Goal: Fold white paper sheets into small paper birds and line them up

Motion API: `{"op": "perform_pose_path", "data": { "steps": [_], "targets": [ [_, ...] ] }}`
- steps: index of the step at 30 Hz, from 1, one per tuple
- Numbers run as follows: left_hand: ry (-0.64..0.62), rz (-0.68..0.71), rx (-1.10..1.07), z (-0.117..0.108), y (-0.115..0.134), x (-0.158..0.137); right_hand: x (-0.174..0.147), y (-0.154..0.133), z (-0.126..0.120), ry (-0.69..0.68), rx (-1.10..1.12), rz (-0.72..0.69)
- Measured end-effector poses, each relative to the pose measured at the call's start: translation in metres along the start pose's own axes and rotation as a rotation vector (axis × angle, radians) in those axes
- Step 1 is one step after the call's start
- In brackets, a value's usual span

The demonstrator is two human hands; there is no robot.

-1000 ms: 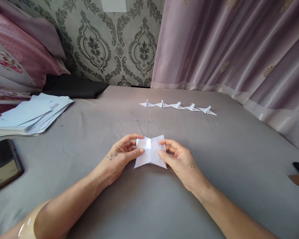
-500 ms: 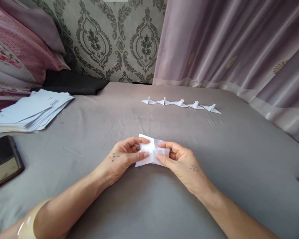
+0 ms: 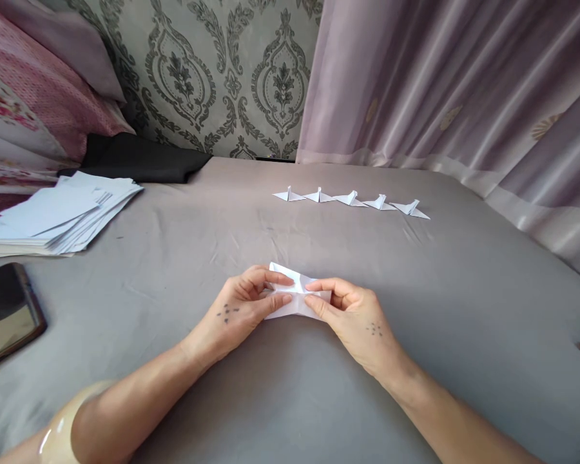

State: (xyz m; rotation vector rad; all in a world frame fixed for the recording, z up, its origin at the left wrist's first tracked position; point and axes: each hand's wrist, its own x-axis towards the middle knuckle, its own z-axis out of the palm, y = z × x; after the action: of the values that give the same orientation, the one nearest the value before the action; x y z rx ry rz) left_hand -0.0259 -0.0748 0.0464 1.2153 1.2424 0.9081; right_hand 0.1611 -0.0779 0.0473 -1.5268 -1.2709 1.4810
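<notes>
A small creased sheet of white paper (image 3: 297,304) is between my hands, just above or on the grey cloth. My left hand (image 3: 248,298) grips its left side, with the thumb on the near part and the index finger on the far part. On the right side, my right hand (image 3: 345,301) pinches the paper the same way, thumb and index fingertip close together. A raised fold runs across the middle between the fingertips. The other fingers of both hands are partly hidden behind the paper.
A row of several folded white paper figures (image 3: 350,198) stands farther back. At left lie a stack of paper sheets (image 3: 53,216), a smartphone (image 3: 9,316) and a folded black cloth (image 3: 145,161). Grey fabric (image 3: 212,225) covers the surface; a curtain (image 3: 415,84) hangs at right.
The paper's near and far parts have come closer together, so its middle opening is narrower. My left thumb and index finger have shifted slightly right and closer to each other.
</notes>
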Motion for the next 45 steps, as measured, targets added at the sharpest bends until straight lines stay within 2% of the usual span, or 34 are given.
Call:
{"op": "perform_pose_path", "data": {
  "steps": [4,7,16,26,35,41,45],
  "targets": [
    [0.092,0.104,0.142,-0.001,-0.003,0.0,0.002,0.002,0.001,0.043,-0.01,-0.019],
    [0.133,0.119,0.198,-0.001,-0.004,0.0,0.002,0.004,-0.001,0.035,-0.03,-0.014],
    [0.114,0.096,0.151,-0.002,0.0,-0.001,0.0,-0.004,-0.003,-0.036,0.108,-0.015],
    [0.145,0.183,0.232,0.001,-0.002,0.001,0.004,0.009,0.004,0.052,0.058,-0.113],
    [0.153,0.246,0.319,0.003,-0.002,0.0,0.006,0.011,0.005,0.088,0.048,-0.096],
    [0.159,0.329,0.346,0.002,-0.009,0.002,0.009,0.014,0.007,0.113,0.008,-0.239],
    [0.231,0.415,0.5,0.0,-0.014,0.003,0.01,0.015,0.008,0.194,-0.08,-0.344]
  ]
}}
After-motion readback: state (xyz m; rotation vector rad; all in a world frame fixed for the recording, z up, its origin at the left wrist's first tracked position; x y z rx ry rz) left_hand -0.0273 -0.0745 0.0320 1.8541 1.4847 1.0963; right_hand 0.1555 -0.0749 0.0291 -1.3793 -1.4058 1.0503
